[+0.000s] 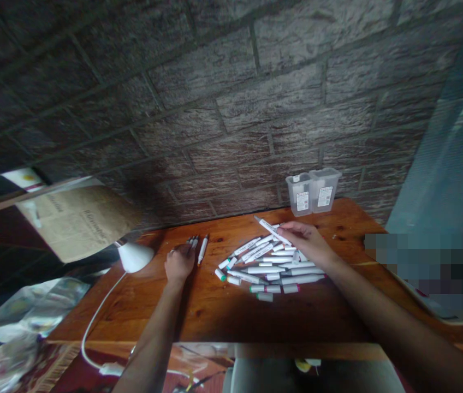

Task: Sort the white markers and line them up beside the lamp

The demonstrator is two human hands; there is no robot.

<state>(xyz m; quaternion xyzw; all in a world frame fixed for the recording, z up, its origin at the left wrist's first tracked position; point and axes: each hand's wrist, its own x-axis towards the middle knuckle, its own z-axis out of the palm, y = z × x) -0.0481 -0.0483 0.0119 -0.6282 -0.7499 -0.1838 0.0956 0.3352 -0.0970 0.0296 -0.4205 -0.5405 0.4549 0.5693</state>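
My right hand [303, 238] pinches a white marker [271, 230] in a slant above a loose pile. The pile of white markers [264, 270] lies in the middle of the desk, with caps in green, pink and other colours. Farther left, my left hand [179, 263] rests low on the desk, its fingers curled over a small row of markers [193, 240]. Only the far ends of that row show past the fingers. Just right of it, one separate marker [202, 249] lies on the wood.
Two clear plastic containers [322, 191] with labels stand at the back of the wooden desk [215, 322], against the brick wall. At the left is a white lamp [136, 257] with a paper shade; its white cord [88, 333] hangs over the front edge. A chair [313, 376] is below.
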